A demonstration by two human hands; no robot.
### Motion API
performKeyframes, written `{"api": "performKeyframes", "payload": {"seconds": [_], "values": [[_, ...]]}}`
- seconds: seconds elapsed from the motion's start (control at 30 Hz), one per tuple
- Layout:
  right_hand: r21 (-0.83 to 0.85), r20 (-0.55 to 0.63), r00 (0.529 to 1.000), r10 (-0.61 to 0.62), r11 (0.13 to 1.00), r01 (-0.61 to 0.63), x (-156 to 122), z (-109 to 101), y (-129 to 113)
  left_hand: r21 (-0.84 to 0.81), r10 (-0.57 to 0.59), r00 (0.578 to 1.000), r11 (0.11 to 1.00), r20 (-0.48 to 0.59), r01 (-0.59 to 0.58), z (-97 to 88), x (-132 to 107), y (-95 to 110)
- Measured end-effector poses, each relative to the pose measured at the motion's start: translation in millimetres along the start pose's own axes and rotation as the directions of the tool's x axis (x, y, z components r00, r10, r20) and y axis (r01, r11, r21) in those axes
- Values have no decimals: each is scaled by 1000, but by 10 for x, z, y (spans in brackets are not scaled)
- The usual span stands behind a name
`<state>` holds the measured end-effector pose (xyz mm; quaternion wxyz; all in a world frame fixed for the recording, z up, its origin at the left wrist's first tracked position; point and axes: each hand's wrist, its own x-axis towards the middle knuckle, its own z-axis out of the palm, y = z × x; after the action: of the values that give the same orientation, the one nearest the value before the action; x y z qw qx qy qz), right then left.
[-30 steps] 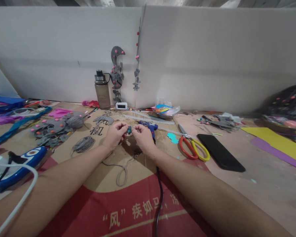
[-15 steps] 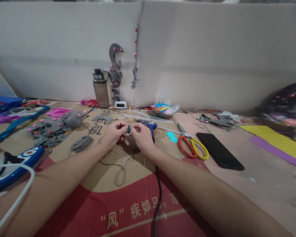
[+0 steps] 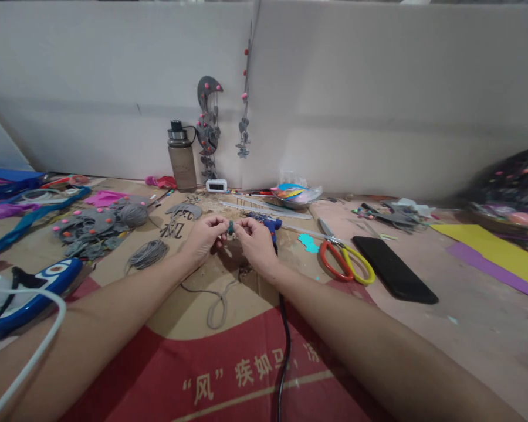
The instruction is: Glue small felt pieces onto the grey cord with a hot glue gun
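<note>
Pinching one teal piece point(image 3: 231, 229), left hand point(image 3: 205, 236) and right hand point(image 3: 257, 240) — over cardboard point(image 3: 189, 308), white partition point(image 3: 378, 105) behind.

Your small piece point(image 3: 231, 229) is dark teal. Your glue gun point(image 3: 270, 223) is blue, and its cord point(image 3: 284, 351) is black. The scissors point(image 3: 347, 262) have one red handle and one yellow. The phone point(image 3: 393, 269) is black. You have a tan cardboard sheet point(image 3: 246, 305) with a red band printed in pale characters. The felt cutouts point(image 3: 88, 225) are grey, dotted pink. The cord coil point(image 3: 148, 254) is grey. One foam sheet point(image 3: 488, 246) is yellow.
</note>
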<state>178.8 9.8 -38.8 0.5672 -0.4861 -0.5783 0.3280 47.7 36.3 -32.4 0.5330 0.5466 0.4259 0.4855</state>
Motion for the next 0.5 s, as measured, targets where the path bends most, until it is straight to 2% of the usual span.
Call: {"api": "performKeyframes", "payload": {"seconds": [0.2, 0.5], "values": [[39, 23, 1000, -17, 999, 16, 14, 11, 45, -69, -21, 999, 997, -36, 18, 10, -13, 25], [4, -7, 999, -52, 999, 52, 11, 5, 83, 2, 23, 1000, 1000, -7, -23, 7, -4, -21]]}}
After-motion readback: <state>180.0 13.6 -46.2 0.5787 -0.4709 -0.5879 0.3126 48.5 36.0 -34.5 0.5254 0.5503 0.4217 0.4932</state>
